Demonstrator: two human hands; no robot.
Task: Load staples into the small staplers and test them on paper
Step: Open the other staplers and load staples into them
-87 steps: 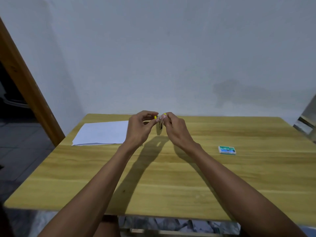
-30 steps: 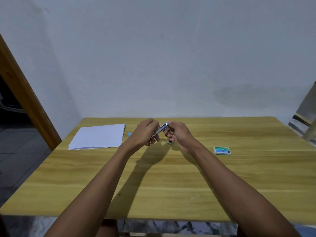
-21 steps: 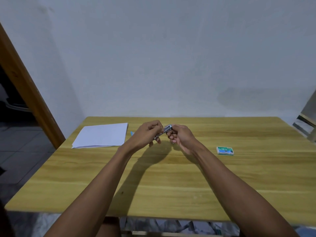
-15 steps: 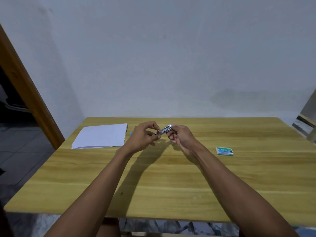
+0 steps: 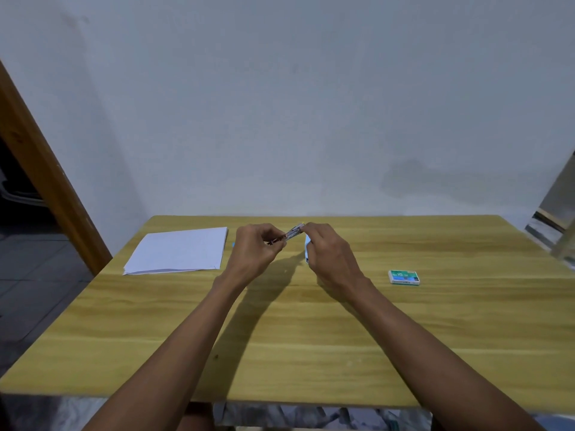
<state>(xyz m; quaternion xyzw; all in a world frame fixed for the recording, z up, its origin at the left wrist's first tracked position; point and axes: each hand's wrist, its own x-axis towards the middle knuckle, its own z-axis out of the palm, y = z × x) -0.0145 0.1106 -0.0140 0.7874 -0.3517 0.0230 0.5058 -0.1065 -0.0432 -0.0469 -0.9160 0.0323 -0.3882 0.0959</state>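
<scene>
**Stapler held open between both hands above the table**

A small stapler is held in the air over the far middle of the table, just above centre of the frame. Its metal part is seen as a short silvery bar tilted up to the right. The lower left end of that bar is pinched by the curled fingers and thumb of the left hand. The upper right end is gripped by the fingertips of the right hand, whose fingers are curled over it; a strip of light blue, apparently the stapler's plastic body, is visible at the inner edge of this hand. Whether staples lie in the metal channel cannot be told, as the part is too small and blurred. The two hands are close together, joined only by the stapler, and both forearms are stretched out from the lower edge of the frame.

A stack of white paper is laid flat on the table at left of the hands, near the far edge. A tiny blue speck is seen on the table between the paper and the left hand. A green staple box is laid flat at right of the right hand, well apart from it.
</scene>
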